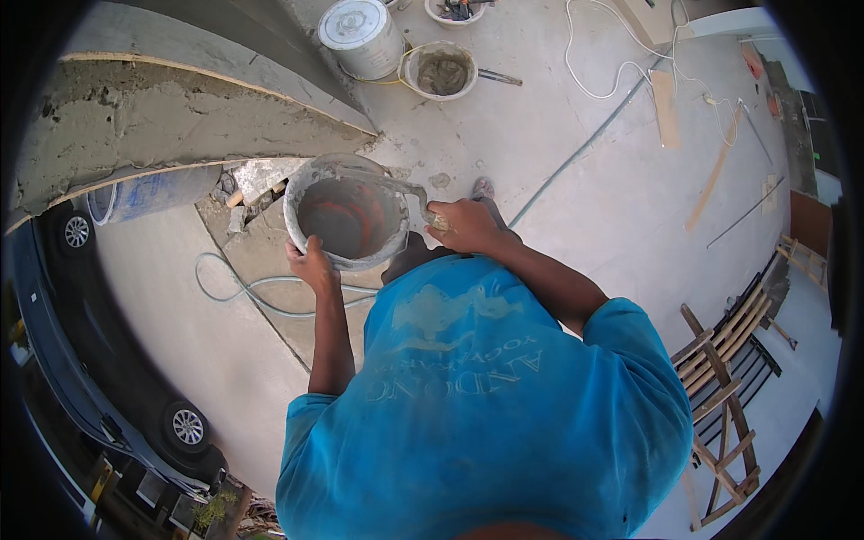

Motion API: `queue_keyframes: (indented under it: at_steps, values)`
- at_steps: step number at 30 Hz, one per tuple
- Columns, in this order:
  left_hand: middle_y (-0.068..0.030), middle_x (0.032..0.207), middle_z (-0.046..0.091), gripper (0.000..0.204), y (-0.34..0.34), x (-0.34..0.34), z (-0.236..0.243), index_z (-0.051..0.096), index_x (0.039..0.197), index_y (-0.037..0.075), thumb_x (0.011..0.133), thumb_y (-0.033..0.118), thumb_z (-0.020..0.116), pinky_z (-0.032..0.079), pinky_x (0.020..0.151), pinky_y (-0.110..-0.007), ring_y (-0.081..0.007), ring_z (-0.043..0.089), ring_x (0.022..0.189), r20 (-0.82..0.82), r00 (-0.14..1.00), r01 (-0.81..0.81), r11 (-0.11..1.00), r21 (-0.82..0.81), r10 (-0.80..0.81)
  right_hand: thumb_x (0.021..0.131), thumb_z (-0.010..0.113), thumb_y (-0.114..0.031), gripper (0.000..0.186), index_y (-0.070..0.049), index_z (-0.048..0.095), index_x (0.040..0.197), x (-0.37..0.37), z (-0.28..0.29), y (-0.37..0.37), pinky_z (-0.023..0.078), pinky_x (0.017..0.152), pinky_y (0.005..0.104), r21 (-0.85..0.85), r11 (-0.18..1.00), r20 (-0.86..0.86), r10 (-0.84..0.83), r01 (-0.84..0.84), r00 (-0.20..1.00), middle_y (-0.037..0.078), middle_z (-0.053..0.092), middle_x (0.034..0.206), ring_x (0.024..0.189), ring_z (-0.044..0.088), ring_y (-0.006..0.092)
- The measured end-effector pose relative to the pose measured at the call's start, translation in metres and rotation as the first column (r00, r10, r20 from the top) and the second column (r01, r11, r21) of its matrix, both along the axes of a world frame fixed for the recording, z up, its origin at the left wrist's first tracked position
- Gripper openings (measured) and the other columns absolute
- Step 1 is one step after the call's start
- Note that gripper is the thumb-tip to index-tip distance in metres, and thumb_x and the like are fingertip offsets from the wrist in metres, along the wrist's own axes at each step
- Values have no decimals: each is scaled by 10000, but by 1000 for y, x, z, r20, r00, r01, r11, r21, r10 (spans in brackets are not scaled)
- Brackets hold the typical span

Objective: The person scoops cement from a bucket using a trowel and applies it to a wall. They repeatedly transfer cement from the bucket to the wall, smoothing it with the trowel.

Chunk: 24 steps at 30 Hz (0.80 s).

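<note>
In front of my body is a cement-crusted bucket [300, 202], tilted so that its inside shows, with grey wet mortar [337, 220] and reddish patches within. My left hand [312, 263] grips its near left rim, thumb over the edge. On the other side, my right hand [459, 225] is closed round the handle of a mortar-covered trowel [396, 182]. The trowel's cranked neck shows, and its blade lies across the bucket's right rim. Just beyond the bucket runs a ledge with fresh grey mortar [198, 126] between wooden edge boards [243, 83].
A lidded white pail [364, 45] and a basin of mortar [444, 72] stand ahead. A blue drum [162, 193] and rubble [238, 216] lie under the ledge. A hose [270, 281] loops near my left forearm. A car [90, 333] is at left, wooden trestles [724, 396] at right.
</note>
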State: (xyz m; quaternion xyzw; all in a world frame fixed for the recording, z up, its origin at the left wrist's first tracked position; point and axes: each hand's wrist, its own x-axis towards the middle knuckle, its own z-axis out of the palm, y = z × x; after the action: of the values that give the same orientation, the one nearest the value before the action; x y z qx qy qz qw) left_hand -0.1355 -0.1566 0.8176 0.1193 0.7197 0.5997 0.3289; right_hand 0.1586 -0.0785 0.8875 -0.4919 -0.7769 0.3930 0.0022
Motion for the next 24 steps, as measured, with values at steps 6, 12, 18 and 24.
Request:
queue_keyframes:
  at_steps: [6, 12, 18, 24]
  values:
    - [-45, 899, 627, 233, 41, 27, 50, 587, 1014, 28, 795, 20, 664, 499, 715, -306, -147, 606, 770, 133, 988, 71, 995, 64, -79, 892, 732, -444, 476, -32, 665, 1121, 87, 86, -21, 547, 753, 474, 50, 899, 121, -437, 435, 891, 230, 718, 880, 864, 713, 413]
    - [-47, 859, 619, 237, 100, 66, 13, 575, 977, 44, 786, 25, 714, 493, 684, -322, -151, 594, 736, 280, 960, -22, 995, 101, -7, 908, 777, -305, 325, -44, 588, 868, 214, 43, -61, 494, 590, 348, 19, 570, -66, -819, 821, 570, 71, 615, 688, 600, 595, 188]
    - [-184, 1179, 595, 419, 232, 83, 24, 501, 1148, 15, 803, 46, 736, 589, 868, -549, -351, 647, 1075, 476, 873, -147, 988, 46, 108, 932, 762, -227, 297, -110, 532, 785, 271, 63, -74, 423, 483, 281, -124, 439, -221, -886, 890, 407, -9, 518, 602, 493, 496, 100]
    - [-229, 1241, 652, 536, 394, 12, -57, 574, 1272, -125, 798, 58, 745, 624, 853, -519, -359, 717, 1023, 617, 641, -613, 789, 53, 456, 850, 808, -219, 276, -49, 593, 821, 246, 12, -35, 501, 490, 340, -123, 496, 53, -862, 860, 505, 45, 596, 617, 512, 600, 149]
